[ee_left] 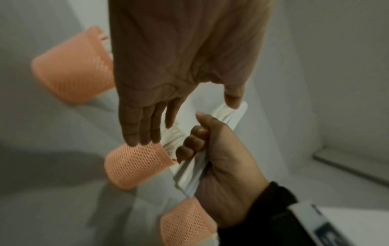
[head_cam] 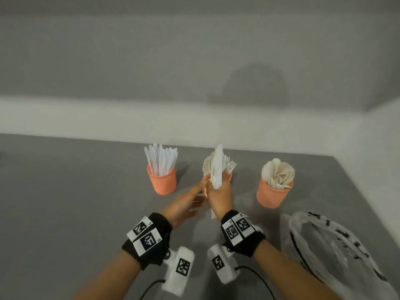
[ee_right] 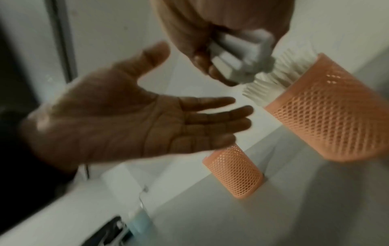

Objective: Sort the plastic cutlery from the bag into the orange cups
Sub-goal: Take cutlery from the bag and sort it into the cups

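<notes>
My right hand point(head_cam: 219, 192) grips a bundle of white plastic cutlery point(head_cam: 217, 167), held upright in front of the middle orange cup point(head_cam: 229, 176), which holds forks. My left hand point(head_cam: 190, 199) is open beside it, fingers straight and palm facing the bundle, holding nothing. The left orange cup point(head_cam: 162, 182) is full of knives and the right orange cup point(head_cam: 273, 194) full of spoons. In the right wrist view the bundle point(ee_right: 240, 55) sits in my fist above the fork cup point(ee_right: 336, 113). The left wrist view shows my right hand point(ee_left: 223, 168) wrapped round the bundle.
A crumpled clear plastic bag point(head_cam: 326, 247) with black print lies on the grey table point(head_cam: 75, 191) at the right front. A white wall runs close behind the cups and turns a corner at the right.
</notes>
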`<state>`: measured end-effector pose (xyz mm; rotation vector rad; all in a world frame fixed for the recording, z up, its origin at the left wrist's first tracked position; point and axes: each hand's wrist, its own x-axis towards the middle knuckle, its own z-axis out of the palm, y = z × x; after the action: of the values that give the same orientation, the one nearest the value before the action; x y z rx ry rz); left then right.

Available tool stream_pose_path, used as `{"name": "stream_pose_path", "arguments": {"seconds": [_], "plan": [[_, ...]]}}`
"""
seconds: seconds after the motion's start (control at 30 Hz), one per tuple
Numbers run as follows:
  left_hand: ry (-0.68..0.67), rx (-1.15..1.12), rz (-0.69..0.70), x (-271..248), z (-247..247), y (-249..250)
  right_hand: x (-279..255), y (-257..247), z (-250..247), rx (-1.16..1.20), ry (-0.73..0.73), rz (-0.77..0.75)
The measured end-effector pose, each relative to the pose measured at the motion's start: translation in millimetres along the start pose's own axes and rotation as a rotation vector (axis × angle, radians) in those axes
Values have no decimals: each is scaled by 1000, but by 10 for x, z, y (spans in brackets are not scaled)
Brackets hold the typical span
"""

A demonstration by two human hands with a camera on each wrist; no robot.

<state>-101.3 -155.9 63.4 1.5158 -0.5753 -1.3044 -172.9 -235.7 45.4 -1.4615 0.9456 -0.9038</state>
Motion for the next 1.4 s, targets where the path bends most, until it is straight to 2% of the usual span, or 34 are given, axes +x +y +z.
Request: {"name": "stream_pose_path", "arguments": {"seconds": [0.07,0.17,0.2,0.27,0.33,0.43,0.53,0.6,0.7,0.77,0.9,1.0,1.1,1.23,1.4], "plan": [[96,68,164,50,-20,25,-66,-24,-15,-188,-123,-58],[165,-33,303,139,56,99,-179,-25,-14,-546,-262,-119],[224,-81,330,183,94,107,-204,-8,2,-627,-279,-145],[384,-193,353,264,150,110,-207,37,35,-631,-298,-180],[456,-216,388,321,180,110,-128,54,32,-563,-347,-189],[364,-141,391,383,128,157,57,21,-36,-353,-509,-125],[187,-128,353,442,2,185,191,-80,-148,-149,-723,151],[102,-128,325,474,-36,199,211,-134,-190,20,-786,309],[54,-115,289,502,-34,246,208,-130,-179,239,-762,449],[54,-104,265,534,-66,255,180,-96,-143,278,-741,471],[90,-64,236,580,-148,249,239,14,-109,270,-627,434],[202,-60,215,619,-207,247,291,37,-157,312,-523,390],[267,22,213,642,-214,246,283,42,-190,226,-493,299],[334,76,227,675,-159,249,278,77,-156,121,-451,252],[335,129,238,699,-126,266,252,122,-120,111,-456,312]]}}
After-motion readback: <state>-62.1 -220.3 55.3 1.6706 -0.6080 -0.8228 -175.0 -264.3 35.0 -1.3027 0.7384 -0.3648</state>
